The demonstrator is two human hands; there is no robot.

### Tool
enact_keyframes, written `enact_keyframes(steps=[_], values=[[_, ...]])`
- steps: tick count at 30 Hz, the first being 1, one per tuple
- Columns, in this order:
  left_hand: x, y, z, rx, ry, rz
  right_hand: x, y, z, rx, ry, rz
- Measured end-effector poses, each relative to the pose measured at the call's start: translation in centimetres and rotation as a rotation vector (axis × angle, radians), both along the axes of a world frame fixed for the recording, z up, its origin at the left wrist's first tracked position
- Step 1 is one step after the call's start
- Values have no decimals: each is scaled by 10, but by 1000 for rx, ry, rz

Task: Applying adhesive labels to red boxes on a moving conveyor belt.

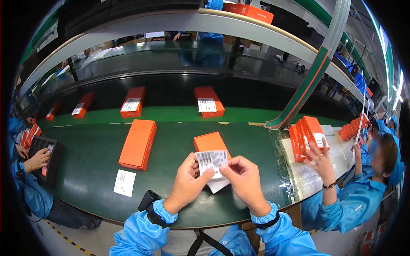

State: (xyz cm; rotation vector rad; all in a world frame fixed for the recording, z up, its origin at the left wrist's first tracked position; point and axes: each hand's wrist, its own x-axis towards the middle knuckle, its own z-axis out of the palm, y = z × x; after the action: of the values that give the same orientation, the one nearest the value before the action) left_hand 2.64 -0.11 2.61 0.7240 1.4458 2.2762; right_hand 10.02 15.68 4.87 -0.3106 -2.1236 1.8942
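Between my two hands is a white printed label point(210, 160), with a blank white flap of paper point(218, 183) hanging below it. My left hand point(188, 177) pinches the label's left side, thumb on its front. My right hand point(245, 178) grips the right edge between thumb and fingers. Just behind the label lies an orange box point(212, 143), partly hidden by it. Left of my hands a longer orange box point(137, 144) lies on the green work surface point(171, 141). Nearer me, a loose white label point(124, 182) lies flat beside that box.
Labelled orange boxes point(209, 102) sit on the belt point(162, 112) beyond the work surface. At right, a co-worker's hand point(320, 164) is by several upright orange boxes point(314, 132). At left, another person's hand point(39, 160) touches a black tray point(53, 164). A green post point(299, 94) rises at right.
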Motion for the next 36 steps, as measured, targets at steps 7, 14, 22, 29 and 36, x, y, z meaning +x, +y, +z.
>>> enact_keyframes(steps=[7,14,22,29,36], values=[[-1,-5,-7,-138,184,49,-6,10,15,-162,416,-179],[-44,-33,-4,-1,-184,283,-25,78,33,96,-236,332],[-57,-50,-1,-43,-243,424,-59,75,21,203,-524,458],[-54,-48,-1,-60,-256,389,-71,68,30,385,-510,473],[-55,-48,0,-46,-237,354,-72,64,32,476,-513,375]])
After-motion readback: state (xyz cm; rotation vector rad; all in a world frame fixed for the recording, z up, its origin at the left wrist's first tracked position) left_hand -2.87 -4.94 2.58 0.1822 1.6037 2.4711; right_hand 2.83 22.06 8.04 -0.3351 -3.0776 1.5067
